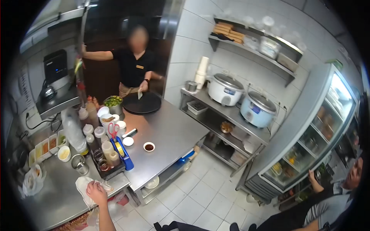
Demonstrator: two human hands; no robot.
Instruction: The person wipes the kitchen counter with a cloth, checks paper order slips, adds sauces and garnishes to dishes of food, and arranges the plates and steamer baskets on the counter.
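My left hand [96, 193] reaches in from the bottom of the view. Its fingers are bent and pressed together on a crumpled white cloth [82, 185], near the front edge of the steel counter [52, 195]. Just beyond the cloth are a metal cup [79, 164] and a black tray [113, 172] holding bottles and small jars. A blue tape dispenser [124, 156] stands beside the tray. My right hand is out of view.
A co-worker [137, 65] stands behind the counter near a round black tray [142, 103]. A sauce bowl [149, 146] sits on the counter. Rice cookers [226, 89] stand on a steel shelf. Another person [331, 208] is beside the glass-door fridge [308, 134] at right.
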